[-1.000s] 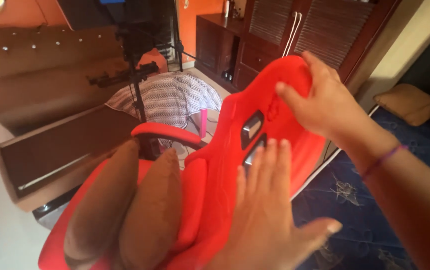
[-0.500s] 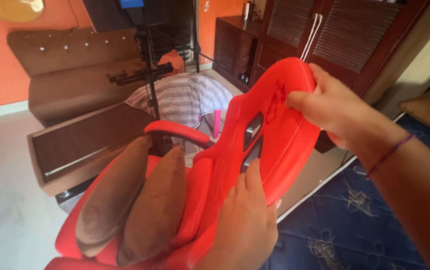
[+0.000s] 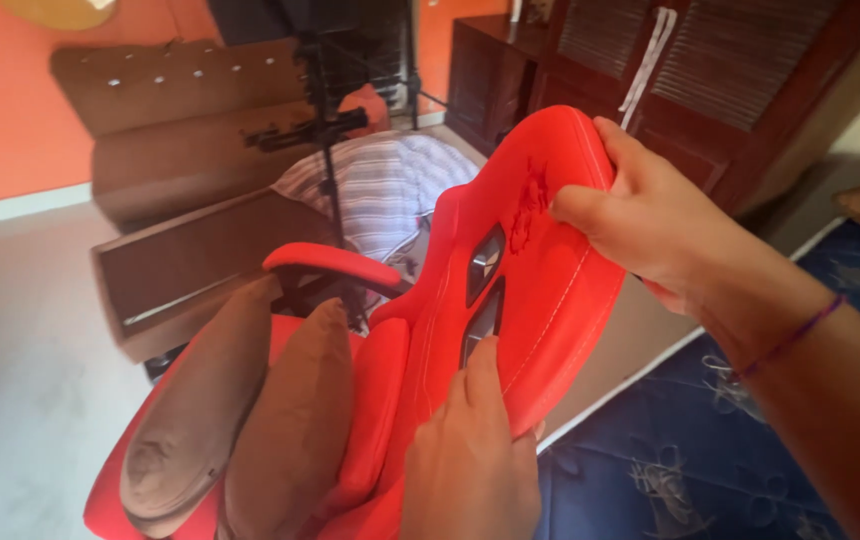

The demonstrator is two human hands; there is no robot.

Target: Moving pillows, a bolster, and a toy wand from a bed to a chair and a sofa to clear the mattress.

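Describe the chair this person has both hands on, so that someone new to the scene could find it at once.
Start at the brown sofa against the orange wall, then come forward past the tripod stand. The red chair fills the foreground, with the right hand at its top edge and the left hand lower. It alone is bright red, with two brown cushions on its seat.

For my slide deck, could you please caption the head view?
Both hands, left and right, grip a red chair's backrest; two brown cushions rest on its seat.
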